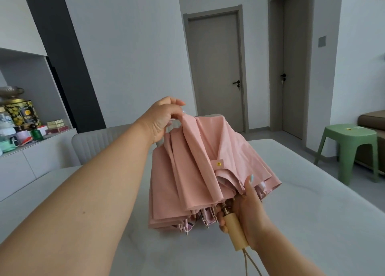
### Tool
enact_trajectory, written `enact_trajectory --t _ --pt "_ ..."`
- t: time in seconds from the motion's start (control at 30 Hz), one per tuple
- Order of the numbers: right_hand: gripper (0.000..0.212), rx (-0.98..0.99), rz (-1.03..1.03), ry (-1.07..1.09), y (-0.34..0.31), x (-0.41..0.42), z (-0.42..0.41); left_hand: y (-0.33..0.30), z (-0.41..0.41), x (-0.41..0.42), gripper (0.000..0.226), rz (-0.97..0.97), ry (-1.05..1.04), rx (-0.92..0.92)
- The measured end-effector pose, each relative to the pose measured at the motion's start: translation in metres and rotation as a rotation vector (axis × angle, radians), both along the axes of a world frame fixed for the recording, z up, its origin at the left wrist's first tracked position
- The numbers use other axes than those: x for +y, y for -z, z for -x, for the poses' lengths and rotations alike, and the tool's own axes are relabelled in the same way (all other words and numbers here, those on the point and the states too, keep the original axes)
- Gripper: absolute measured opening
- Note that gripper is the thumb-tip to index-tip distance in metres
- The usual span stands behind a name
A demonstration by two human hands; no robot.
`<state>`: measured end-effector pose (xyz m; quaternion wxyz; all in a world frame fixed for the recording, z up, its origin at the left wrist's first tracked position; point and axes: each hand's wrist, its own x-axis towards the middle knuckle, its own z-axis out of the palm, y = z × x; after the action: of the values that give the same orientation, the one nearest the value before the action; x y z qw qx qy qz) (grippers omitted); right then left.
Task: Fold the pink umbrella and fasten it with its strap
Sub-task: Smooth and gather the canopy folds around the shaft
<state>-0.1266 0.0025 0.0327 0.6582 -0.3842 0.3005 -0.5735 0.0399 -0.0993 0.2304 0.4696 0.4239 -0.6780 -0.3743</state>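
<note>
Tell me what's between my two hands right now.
In the head view, the pink umbrella spans from left hand to right hand, its snap strap midway.

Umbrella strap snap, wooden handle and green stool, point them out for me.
strap snap (218, 164): head view, yellow centre.
wooden handle (234, 230): head view, bare middle.
green stool (346, 132): head view, seat top.

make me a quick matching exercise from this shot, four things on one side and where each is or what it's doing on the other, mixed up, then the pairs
Things:
1. left hand
2. right hand
3. green stool
4. snap button

Places or states:
A. stands on the floor at the right, beyond the table
B. pinches the top of the pink umbrella
C. sits on the strap tab in the middle of the canopy, unfastened
D. grips the wooden handle

Pairs: 1-B, 2-D, 3-A, 4-C
</note>
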Motion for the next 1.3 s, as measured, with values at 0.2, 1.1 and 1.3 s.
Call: enact_trajectory --t 0.2,1.1,1.3 --pt "0.085 0.069 -0.016 0.044 0.001 0.0 0.002 0.017 0.026 0.037 0.014 0.379 -0.002 -0.486" --pt "0.09 0.19 0.141 0.086 0.006 -0.005 0.012 0.068 -0.034 0.071 0.06 0.078 -0.035 -0.756" --pt "0.062 0.347 0.099 0.176 0.001 0.0 0.007 0.064 -0.032 0.08 0.052 0.074 -0.072 -0.736"
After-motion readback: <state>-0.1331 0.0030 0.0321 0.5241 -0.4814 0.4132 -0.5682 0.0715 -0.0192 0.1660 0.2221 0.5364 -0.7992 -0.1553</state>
